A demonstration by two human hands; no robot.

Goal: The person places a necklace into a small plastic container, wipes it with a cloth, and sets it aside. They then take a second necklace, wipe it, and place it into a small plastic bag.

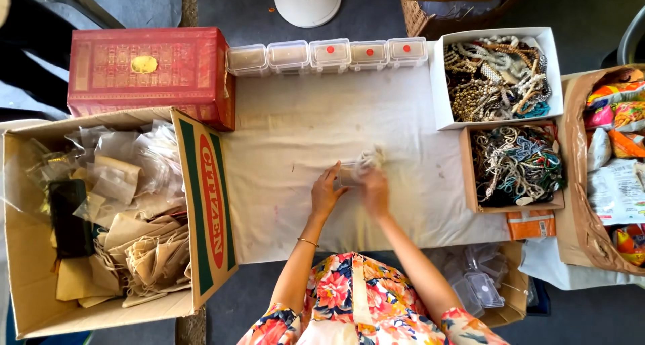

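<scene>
- Head view: the left hand [326, 192] and the right hand [375, 192] meet near the middle of the worktop [282, 123], which is covered with a pale, faintly stained cloth
- Between the hands sits a small clear plastic box [349, 174]; the left hand's fingers curl round its left edge, and a thin gold bangle [308, 241] circles that wrist
- The right hand is blurred; it lies over the right side of the box, with a small whitish bundle of beads [371, 158] just above it, and I cannot tell whether its fingers pinch the bundle or only touch it
- Along the far edge of the cloth stands a row of five small clear lidded boxes [328, 54], three of them with red dots on the lids
- To the left stands a red patterned rectangular box [144, 69], and nearer the person an open brown cardboard carton [205, 204] filled with clear bags and beige cloth pouches
- To the right, a white open box [440, 76] holds tangled pearl and gold-toned bead necklaces; just below it a brown open box [466, 170] holds dark and mixed-colour bead strings
- At the far right an open brown bag [574, 177] holds bright printed packets
- Below the worktop's right corner lies a heap of empty clear plastic boxes [480, 284]
</scene>
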